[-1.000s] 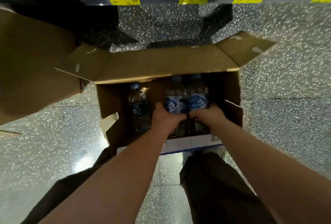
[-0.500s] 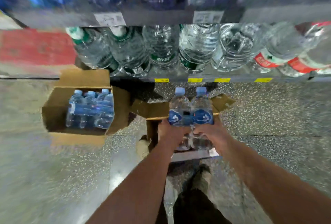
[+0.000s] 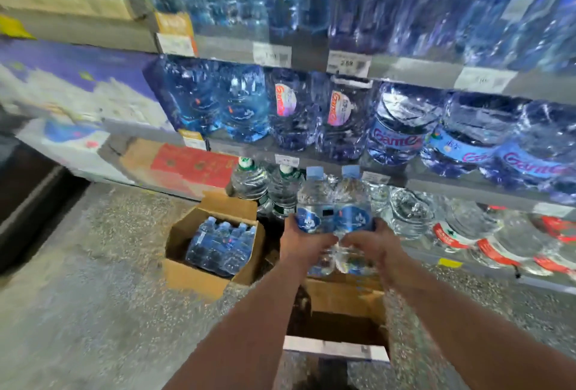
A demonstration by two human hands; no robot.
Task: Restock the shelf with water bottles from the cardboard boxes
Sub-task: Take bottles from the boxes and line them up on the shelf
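Observation:
My left hand (image 3: 300, 244) grips a small clear water bottle (image 3: 314, 205) with a blue cap and blue label. My right hand (image 3: 371, 244) grips a second, matching bottle (image 3: 353, 205) pressed against the first. Both bottles stand upright, lifted above the open cardboard box (image 3: 339, 302) below my arms, in front of the lowest shelf (image 3: 467, 268). A second open cardboard box (image 3: 193, 274) to the left on the floor holds a wrapped pack of several small bottles (image 3: 221, 244).
Large water jugs fill the upper shelves (image 3: 389, 68), with price tags on the shelf edges. Big clear bottles with green and red labels line the lowest shelf. Stacked cartons (image 3: 193, 168) stand at the left. Speckled grey floor (image 3: 93, 296) spreads left.
Both hands lifted the two bottles out of the near box and up toward the shelves. The camera tilted upward, bringing more shelves into view.

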